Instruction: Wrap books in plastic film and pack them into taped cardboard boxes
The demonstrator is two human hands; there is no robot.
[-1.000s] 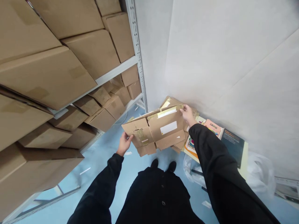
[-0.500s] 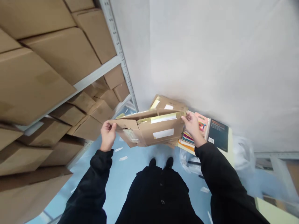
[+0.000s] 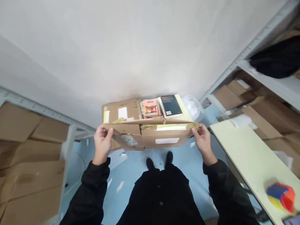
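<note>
A flattened cardboard box [image 3: 150, 136] with yellowish tape and a white label hangs in front of me at waist height. My left hand [image 3: 102, 144] grips its left edge with the thumb on top. My right hand [image 3: 202, 142] grips its right edge. Both sleeves are black. My shoes [image 3: 158, 160] show below the box on the blue floor.
More flat cardboard [image 3: 120, 113] lies on the floor by the white wall, with a pink book [image 3: 150, 108] and a dark book [image 3: 170, 105] beside it. A pale table [image 3: 253, 159] stands at right with a colourful object [image 3: 281, 193]. Shelves of boxes flank both sides.
I have turned right: the left shelving has swung out of view and the table and right shelf have appeared. The box is now held level in front of me.
</note>
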